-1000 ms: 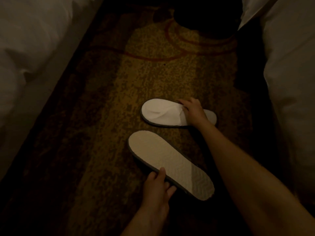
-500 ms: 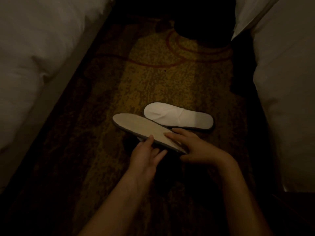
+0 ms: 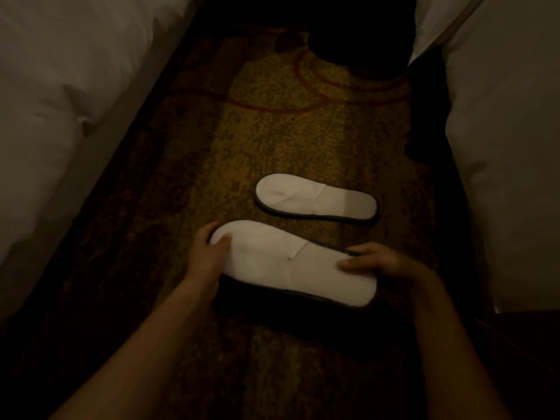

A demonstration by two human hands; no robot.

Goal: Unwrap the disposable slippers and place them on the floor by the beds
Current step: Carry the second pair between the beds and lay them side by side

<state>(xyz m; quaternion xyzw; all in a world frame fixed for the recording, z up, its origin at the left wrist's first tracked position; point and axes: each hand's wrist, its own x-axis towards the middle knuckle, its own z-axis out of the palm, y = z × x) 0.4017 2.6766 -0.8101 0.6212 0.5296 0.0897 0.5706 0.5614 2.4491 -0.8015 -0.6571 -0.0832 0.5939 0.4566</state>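
Head view, dim carpet (image 3: 188, 165) aisle between two white beds, left hand (image 3: 209, 253) fingers curled around near slipper (image 3: 291, 262) toe, right hand (image 3: 381, 262) pinching its heel, far slipper (image 3: 315, 197) flat just beyond, dark round object (image 3: 357, 34) past it.

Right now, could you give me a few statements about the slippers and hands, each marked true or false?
1. Both hands hold the near slipper. True: the left hand grips its toe end, the right hand its heel end.
2. The near slipper shows its sole upward. False: its white upper faces up.
3. The far slipper lies alone on the carpet. True.
4. The far slipper rests on a bed. False: it lies on the carpet between the two beds.
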